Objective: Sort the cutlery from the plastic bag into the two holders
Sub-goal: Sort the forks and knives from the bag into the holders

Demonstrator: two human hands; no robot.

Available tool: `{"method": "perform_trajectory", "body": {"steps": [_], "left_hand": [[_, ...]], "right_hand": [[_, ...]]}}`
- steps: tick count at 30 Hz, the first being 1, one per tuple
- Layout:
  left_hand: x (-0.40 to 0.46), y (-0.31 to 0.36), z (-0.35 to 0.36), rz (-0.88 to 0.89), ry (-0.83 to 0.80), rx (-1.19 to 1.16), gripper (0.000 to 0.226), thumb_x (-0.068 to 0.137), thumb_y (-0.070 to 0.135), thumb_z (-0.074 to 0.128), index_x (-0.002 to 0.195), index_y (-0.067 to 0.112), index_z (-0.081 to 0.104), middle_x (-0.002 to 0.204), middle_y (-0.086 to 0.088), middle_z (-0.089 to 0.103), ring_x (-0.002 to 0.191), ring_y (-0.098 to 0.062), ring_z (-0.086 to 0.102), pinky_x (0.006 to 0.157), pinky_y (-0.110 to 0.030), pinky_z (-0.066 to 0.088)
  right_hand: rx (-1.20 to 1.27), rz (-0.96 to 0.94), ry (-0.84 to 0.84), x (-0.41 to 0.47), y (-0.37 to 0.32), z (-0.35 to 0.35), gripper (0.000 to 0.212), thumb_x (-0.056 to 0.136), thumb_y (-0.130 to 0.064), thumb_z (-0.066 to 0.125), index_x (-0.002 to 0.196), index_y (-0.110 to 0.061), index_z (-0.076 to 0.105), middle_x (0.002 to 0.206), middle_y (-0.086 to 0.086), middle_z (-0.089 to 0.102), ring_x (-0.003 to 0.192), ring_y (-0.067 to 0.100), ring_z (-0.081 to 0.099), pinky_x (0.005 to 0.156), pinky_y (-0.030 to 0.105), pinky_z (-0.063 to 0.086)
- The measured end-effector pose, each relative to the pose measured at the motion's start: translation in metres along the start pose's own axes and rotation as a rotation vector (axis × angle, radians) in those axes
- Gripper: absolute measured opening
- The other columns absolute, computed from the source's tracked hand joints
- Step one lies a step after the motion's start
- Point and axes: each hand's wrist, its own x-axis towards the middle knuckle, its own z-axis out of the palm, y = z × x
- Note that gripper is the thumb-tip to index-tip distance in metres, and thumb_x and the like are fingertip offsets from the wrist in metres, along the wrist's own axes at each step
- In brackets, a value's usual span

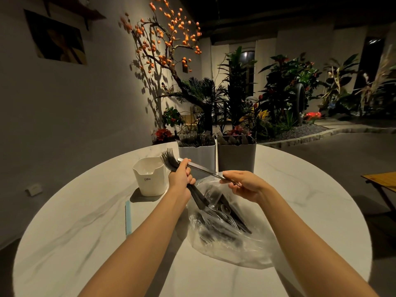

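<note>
Left hand grips a fork bundle, tines toward the table's far edge; the fork holder sits just beyond. Right hand pinches a knife lying crosswise.

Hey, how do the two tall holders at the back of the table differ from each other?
The left holder is light grey-white; the right holder is darker grey. The left holder is packed with forks, tines up, while the right holder has flatter, blade-like pieces sticking out, probably knives. Both are tall, similarly shaped, and stand upright side by side on the round table.
</note>
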Motion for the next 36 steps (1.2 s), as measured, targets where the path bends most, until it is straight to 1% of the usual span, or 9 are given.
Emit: {"method": "perform_trajectory", "body": {"steps": [5,8,13,18,24,27,31,33,36], "left_hand": [[0.002,0.000,-0.001,-0.051,0.046,-0.028,0.016,0.094,0.013,0.057,0.077,0.011,0.058,0.053,0.002,0.045,0.031,-0.006,0.023,0.033,-0.018,0.022],[0.002,0.001,-0.001,-0.049,0.075,-0.011,0.015,0.092,0.012,0.058,0.077,0.010,0.055,0.062,-0.001,0.054,0.029,-0.006,0.026,0.034,-0.018,0.025],[-0.002,-0.001,0.000,-0.110,0.016,0.039,0.014,0.090,0.009,0.057,0.077,0.007,0.056,0.063,-0.003,0.057,0.030,-0.006,0.026,0.035,-0.017,0.027],[-0.008,-0.007,0.003,-0.178,-0.058,0.101,0.023,0.091,0.011,0.056,0.068,0.007,0.051,0.054,-0.001,0.046,0.030,-0.006,0.029,0.035,-0.018,0.028],[-0.004,-0.001,0.000,-0.141,0.017,0.115,0.024,0.096,0.011,0.048,0.073,0.013,0.041,0.059,0.001,0.030,0.031,-0.006,0.026,0.034,-0.019,0.025],[-0.004,0.000,0.002,-0.194,-0.110,0.183,0.025,0.101,0.019,0.042,0.077,0.012,0.046,0.060,0.001,0.036,0.033,-0.007,0.031,0.036,-0.018,0.028],[-0.009,-0.005,0.008,-0.200,-0.343,0.347,0.036,0.102,0.035,0.040,0.080,0.010,0.053,0.062,0.001,0.041,0.044,-0.008,0.036,0.047,-0.021,0.035],[-0.011,-0.006,0.011,-0.157,-0.361,0.433,0.043,0.101,0.041,0.042,0.070,0.013,0.052,0.059,0.001,0.040,0.047,-0.008,0.037,0.050,-0.022,0.034],[-0.015,-0.009,0.016,-0.077,-0.327,0.521,0.041,0.099,0.043,0.047,0.077,0.011,0.061,0.057,0.003,0.049,0.052,-0.008,0.045,0.055,-0.023,0.037]], "right_hand": [[0.299,-0.035,0.212,0.002,-0.002,0.010,0.009,0.085,-0.004,0.069,0.079,0.000,0.065,0.066,0.012,0.060,0.046,0.008,0.057,0.043,0.015,0.050],[0.605,-0.057,0.208,0.001,-0.002,0.015,0.010,0.083,-0.002,0.070,0.084,0.001,0.061,0.078,0.014,0.061,0.059,0.014,0.061,0.047,0.021,0.055],[0.840,0.006,0.115,0.002,0.000,0.029,0.008,0.090,-0.004,0.062,0.088,0.000,0.055,0.086,0.018,0.055,0.071,0.017,0.058,0.064,0.025,0.057],[0.582,-0.057,0.169,0.008,0.003,0.041,0.026,0.103,-0.016,0.041,0.090,-0.001,0.058,0.081,0.017,0.060,0.070,0.019,0.058,0.056,0.026,0.057],[0.249,-0.209,0.311,0.012,0.007,0.029,0.021,0.099,-0.010,0.046,0.089,-0.004,0.064,0.071,0.010,0.054,0.046,0.008,0.044,0.039,0.015,0.037],[-0.079,-0.274,0.223,0.010,0.008,0.029,0.025,0.099,-0.019,0.049,0.097,-0.003,0.069,0.058,0.003,0.041,0.042,0.007,0.032,0.040,0.018,0.024],[-0.385,-0.311,0.006,-0.003,0.006,0.044,0.035,0.103,-0.030,0.041,0.079,-0.016,0.062,0.056,-0.003,0.049,0.049,0.007,0.044,0.047,0.017,0.033],[-0.453,-0.324,0.001,-0.007,0.003,0.049,0.039,0.104,-0.029,0.038,0.071,-0.016,0.053,0.050,-0.009,0.049,0.047,0.002,0.046,0.045,0.012,0.035],[-0.556,-0.334,0.022,-0.006,-0.002,0.051,0.041,0.104,-0.028,0.036,0.067,-0.015,0.048,0.054,-0.008,0.045,0.044,-0.001,0.043,0.046,0.008,0.035]]}}
